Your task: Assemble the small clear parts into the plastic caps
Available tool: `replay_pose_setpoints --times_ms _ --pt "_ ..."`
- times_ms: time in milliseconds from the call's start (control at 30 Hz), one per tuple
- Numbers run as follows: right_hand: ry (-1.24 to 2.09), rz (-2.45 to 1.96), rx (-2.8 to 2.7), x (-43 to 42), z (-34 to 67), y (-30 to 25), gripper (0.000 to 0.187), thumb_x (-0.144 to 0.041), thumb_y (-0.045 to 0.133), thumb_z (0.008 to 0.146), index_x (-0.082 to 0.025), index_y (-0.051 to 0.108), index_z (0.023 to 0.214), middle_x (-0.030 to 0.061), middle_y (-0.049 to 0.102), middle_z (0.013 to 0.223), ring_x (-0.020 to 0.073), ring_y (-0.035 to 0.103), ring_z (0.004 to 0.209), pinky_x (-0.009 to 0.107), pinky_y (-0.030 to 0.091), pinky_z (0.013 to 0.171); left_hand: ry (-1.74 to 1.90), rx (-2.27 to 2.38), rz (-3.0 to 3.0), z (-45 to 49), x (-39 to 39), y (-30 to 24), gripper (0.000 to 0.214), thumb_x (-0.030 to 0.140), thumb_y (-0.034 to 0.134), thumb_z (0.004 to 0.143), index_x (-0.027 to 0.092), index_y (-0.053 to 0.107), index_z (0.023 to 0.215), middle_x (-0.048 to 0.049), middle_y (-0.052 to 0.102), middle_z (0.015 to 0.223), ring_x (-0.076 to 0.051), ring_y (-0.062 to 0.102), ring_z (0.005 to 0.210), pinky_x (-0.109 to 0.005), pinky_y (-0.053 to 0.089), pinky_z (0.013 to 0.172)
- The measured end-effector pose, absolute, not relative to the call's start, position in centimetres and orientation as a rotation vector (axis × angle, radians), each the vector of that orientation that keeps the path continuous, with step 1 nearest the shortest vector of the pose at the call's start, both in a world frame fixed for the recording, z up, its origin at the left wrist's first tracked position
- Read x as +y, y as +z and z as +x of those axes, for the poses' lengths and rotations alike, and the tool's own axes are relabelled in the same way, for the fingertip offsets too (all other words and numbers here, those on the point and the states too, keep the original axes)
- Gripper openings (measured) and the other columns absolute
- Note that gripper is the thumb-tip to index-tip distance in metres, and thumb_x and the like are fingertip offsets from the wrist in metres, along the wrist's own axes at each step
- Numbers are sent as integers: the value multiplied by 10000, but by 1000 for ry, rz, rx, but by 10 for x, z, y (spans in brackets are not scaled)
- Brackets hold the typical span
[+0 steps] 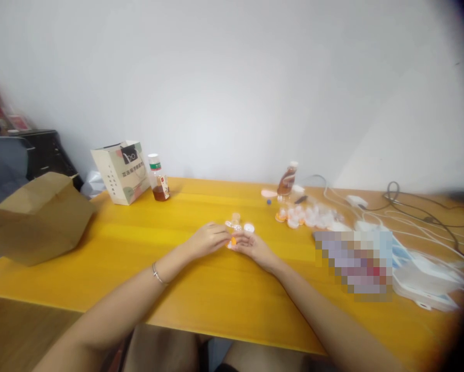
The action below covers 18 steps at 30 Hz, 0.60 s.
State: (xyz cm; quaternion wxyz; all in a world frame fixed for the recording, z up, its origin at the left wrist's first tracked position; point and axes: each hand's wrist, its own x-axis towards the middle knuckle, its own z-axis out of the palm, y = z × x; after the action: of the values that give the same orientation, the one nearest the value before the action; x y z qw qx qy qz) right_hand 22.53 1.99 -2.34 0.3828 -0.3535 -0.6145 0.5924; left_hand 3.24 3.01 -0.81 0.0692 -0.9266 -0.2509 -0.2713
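Observation:
My left hand (208,238) and my right hand (251,245) meet at the middle of the yellow table (216,289). Their fingers are curled together around a small orange piece (234,241). Which hand carries it is unclear. Just behind the fingertips stand a small clear cup (236,218) and a white cap (249,227). A thin bracelet (158,275) circles my left wrist.
A paper gift bag (121,171) and a small bottle of brown liquid (159,178) stand at the back left, a brown paper bag (38,217) at the left edge. At the back right are another bottle (287,180), several clear cups (313,215), cables (410,209) and stacked packets (425,274).

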Motion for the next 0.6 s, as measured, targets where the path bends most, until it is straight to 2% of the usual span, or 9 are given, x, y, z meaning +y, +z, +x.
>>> replay_pose_setpoints --times_ms 333,600 --pt "1532 -891 -1584 19 227 -24 349 -294 711 574 -195 549 866 -12 623 747 129 594 742 345 416 839 -974 -836 -2758 37 30 -17 196 216 408 849 184 600 823 -21 613 801 -100 547 746 -234 368 707" --pt "1556 -892 -1581 16 227 -19 355 -301 713 568 -197 558 870 -7 628 765 137 598 758 347 417 842 -1025 -796 -2818 34 30 -19 206 199 405 846 191 611 850 -23 612 817 -95 545 729 -211 406 673"
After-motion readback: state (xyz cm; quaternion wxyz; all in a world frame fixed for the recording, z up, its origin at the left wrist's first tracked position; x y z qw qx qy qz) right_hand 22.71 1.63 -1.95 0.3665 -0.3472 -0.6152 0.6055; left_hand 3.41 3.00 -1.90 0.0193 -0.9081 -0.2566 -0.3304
